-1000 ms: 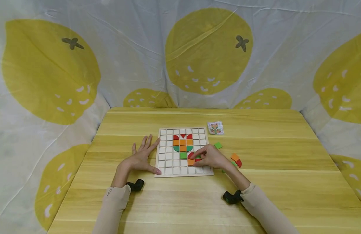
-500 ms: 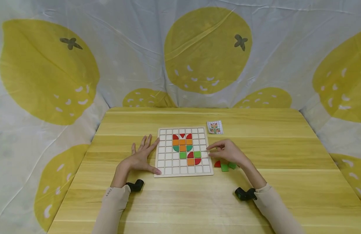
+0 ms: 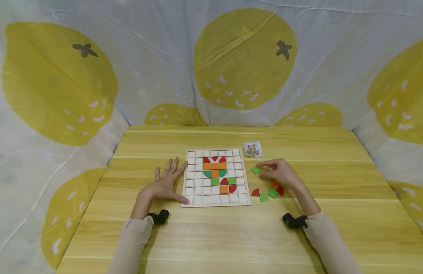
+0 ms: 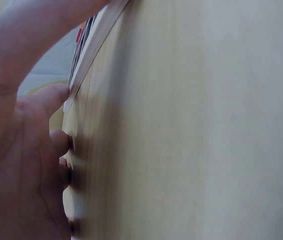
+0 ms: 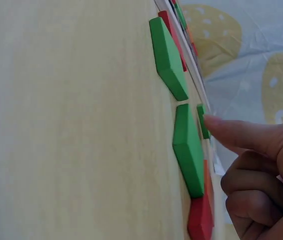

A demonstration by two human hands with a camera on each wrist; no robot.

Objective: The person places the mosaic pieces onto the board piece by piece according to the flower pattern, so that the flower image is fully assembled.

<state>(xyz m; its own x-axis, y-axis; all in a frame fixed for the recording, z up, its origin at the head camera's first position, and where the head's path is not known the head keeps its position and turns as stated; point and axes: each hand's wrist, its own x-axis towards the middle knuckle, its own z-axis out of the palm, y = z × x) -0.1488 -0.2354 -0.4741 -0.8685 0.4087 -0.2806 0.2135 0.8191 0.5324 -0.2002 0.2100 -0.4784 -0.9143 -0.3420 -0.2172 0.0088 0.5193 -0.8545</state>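
Note:
A white grid board lies on the wooden table, with red, orange and green tiles set in its middle columns. My left hand rests flat on the table, fingers spread, its fingertips against the board's left edge. To the right of the board, my right hand reaches to a loose green square tile. In the right wrist view the index fingertip touches that green tile, which lies flat, and the other fingers are curled.
Loose tiles lie just below my right hand: a red quarter-circle, two green squares, an orange piece and a red one. A small pattern card sits behind the board's right corner. A lemon-print cloth surrounds the table.
My right hand left the board's lower right cells, where a green tile now sits, and moved right and away to the loose green square. My left hand has stayed put.

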